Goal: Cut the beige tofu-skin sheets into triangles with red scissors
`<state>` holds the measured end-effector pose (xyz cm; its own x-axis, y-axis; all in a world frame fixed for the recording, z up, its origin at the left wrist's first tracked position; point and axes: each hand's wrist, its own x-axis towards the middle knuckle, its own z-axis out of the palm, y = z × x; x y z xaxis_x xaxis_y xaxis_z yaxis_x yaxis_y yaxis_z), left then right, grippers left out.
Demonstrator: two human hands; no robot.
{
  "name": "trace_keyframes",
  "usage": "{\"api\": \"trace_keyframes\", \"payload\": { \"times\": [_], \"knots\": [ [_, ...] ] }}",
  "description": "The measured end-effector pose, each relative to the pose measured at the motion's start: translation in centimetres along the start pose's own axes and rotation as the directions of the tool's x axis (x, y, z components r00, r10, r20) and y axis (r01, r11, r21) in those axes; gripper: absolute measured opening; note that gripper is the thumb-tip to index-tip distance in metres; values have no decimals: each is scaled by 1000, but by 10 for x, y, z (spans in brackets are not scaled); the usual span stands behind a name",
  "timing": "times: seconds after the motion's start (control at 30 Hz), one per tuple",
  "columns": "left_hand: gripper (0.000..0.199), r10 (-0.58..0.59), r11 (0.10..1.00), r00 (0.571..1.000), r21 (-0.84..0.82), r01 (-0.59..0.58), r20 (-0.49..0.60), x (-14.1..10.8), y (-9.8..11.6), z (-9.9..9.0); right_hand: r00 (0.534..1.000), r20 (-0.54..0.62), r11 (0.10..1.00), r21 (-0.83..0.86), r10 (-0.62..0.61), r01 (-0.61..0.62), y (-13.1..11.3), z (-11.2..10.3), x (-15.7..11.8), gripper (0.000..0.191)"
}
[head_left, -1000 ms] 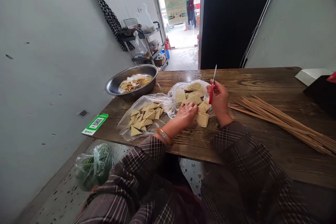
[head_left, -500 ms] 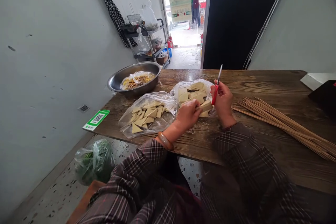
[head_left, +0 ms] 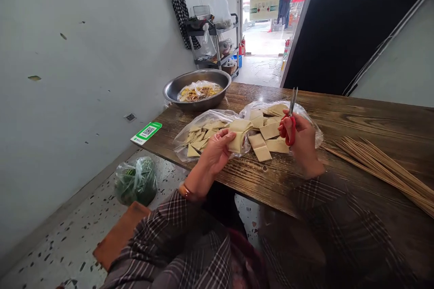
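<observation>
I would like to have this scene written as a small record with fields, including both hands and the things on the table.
left hand: holds a folded stack of pale sheets
right hand: holds red scissors, blades slightly apart, pointing away
left bag: clear, with cut pieces, some triangular
right bag: clear, under larger flat pieces
bowl: metal, beyond left bag
sticks: loose bunch, right of right hand
card: green and white, at table edge

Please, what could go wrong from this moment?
The left hand holds folded sheets near the scissors; a careless cut might nick its fingers. One loose sheet lies partly on the bare table and could pick up dirt.
</observation>
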<state>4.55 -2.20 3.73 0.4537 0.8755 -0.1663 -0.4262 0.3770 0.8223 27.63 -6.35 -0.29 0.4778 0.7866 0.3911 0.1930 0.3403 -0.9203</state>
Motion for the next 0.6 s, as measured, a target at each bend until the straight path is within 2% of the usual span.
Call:
{"api": "trace_keyframes", "payload": {
  "times": [0.03, 0.1, 0.17, 0.27, 0.33, 0.47, 0.6],
  "knots": [
    [36, 5, 1000, 1000, 6, -5, -7, -4, 2, -8, 998, 40, 996, 76, 50, -53, -6, 6, -6, 51],
    [41, 6, 1000, 1000, 9, -6, -27, -11, 3, -23, 972, 207, 981, 137, 107, -137, -17, 15, -18, 50],
    [43, 5, 1000, 999, -4, -5, -53, -17, 2, -35, 908, 386, 972, 92, 166, -217, -25, 22, -28, 52],
    [41, 11, 1000, 997, -21, -13, -79, -21, 1, -46, 802, 563, 970, 3, 199, -242, -31, 27, -36, 54],
    [40, 17, 1000, 996, -23, -19, -89, -20, 0, -49, 750, 628, 972, -41, 206, -232, -31, 28, -36, 55],
    [39, 66, 998, 993, -12, -67, -100, -14, 1, -49, 675, 693, 965, -133, 254, -227, -28, 22, -31, 51],
    [46, 183, 983, 976, 34, -180, -118, -9, 5, -46, 645, 718, 965, -173, 260, -197, -25, 18, -27, 43]
  ]
}}
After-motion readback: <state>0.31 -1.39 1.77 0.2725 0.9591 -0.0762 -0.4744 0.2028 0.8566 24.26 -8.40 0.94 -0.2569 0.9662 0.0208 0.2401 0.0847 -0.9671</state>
